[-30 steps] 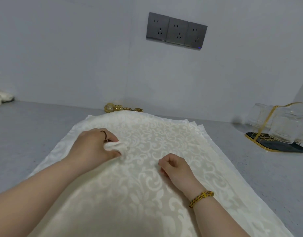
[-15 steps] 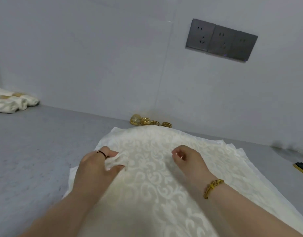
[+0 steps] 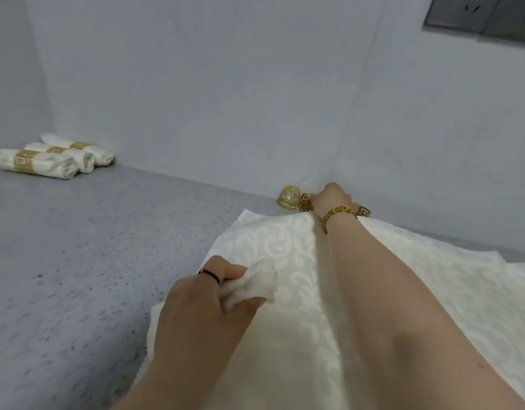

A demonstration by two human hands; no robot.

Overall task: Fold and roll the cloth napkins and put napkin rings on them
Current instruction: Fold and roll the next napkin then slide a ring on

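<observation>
Nearest me, at about six o'clock, my left hand (image 3: 208,300) grips the rolled napkin (image 3: 255,287). The fingers are curled round it so the roll cannot spring open while it has no ring, and its end sticks out toward one o'clock. It lies on the stack of flat napkins (image 3: 462,276), which spreads from six to two o'clock on the grey surface (image 3: 78,261).

My right arm crosses over that stack to twelve o'clock. There my right hand (image 3: 332,199) is down among the gold rings (image 3: 289,198) lined up against the wall (image 3: 196,99). I judge it is there to fetch one for the roll. Its fingers are hidden behind the hand, so I cannot tell whether they grasp one.

Far off at ten o'clock, three finished rolls (image 3: 48,161) wear their rings, parked out of the way.
</observation>
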